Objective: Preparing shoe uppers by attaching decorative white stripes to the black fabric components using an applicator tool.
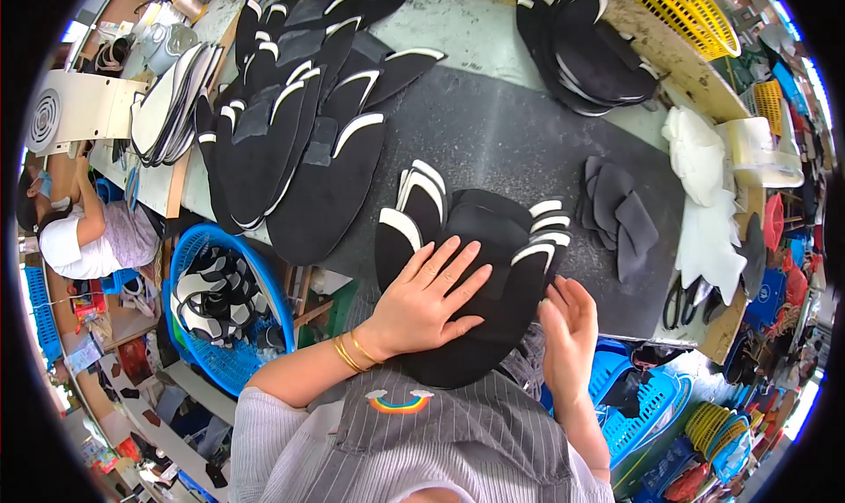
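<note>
A stack of black shoe uppers with white curved edge strips lies in front of me, its rounded end overhanging the table's near edge. My left hand presses flat on the top piece, fingers spread, holding nothing. Against the stack's right side stands my right hand, loosely cupped, its fingertips at the edge; nothing shows gripped in it. A dark smooth panel forms the middle of the top upper. To the right of the stack sits a small pile of dark grey cut patches.
Piled uppers cover the table's left, with another stack at the far right. Scissors lie near white scrap sheets. Blue baskets stand below the table on both sides. A co-worker sits at far left.
</note>
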Demonstrator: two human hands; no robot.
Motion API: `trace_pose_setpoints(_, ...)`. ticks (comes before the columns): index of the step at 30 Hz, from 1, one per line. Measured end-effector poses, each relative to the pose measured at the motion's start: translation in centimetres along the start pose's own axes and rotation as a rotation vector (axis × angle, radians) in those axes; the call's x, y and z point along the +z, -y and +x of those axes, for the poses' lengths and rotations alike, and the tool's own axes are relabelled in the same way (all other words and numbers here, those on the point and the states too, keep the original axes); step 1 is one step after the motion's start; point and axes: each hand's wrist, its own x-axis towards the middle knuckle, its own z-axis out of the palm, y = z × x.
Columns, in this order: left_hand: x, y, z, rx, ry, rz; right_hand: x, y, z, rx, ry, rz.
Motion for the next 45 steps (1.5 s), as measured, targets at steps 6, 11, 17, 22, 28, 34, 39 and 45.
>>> trace_pose_setpoints(6,1.0,1.4,-0.9,0.007,-0.204,-0.07,2.5,0.1,0.3,0.065,0.352,-0.265)
trace_pose_setpoints(11,-1.4,2.0,-1.2,-0.072,-0.451,-0.467,4.6,2.6,1.4,-0.151,0.397,-0.197)
trace_pose_setpoints(17,-6.4,6.7,-2.1,-0.333,-0.884,-0.177,5.0,13.3,11.6,-0.404,0.174,0.121)
trace_pose_setpoints(22,-6.5,13.4,-5.7,-0.68,-0.696,0.426,-0.6,13.4,32.1,-0.502,0.072,0.193)
trace_pose_setpoints(28,-8.5,17.0,-7.8,-0.731,-0.294,0.375,-2.8,16.0,29.5,-0.193,-0.049,-0.717)
trace_pose_setpoints(34,-9.4,19.7,-11.1,-0.684,-0.436,0.1,-8.2,9.0,13.4,-0.533,-0.288,-0.71)
trace_pose_setpoints(39,-8.5,20.5,-10.5,-0.649,-0.5,0.095,-7.3,3.9,11.0,-0.991,-0.292,-1.347)
trace_pose_setpoints(45,-8.7,17.5,-10.7,-0.569,-0.464,0.48,-8.8,3.4,13.4,-1.143,-0.476,-1.241)
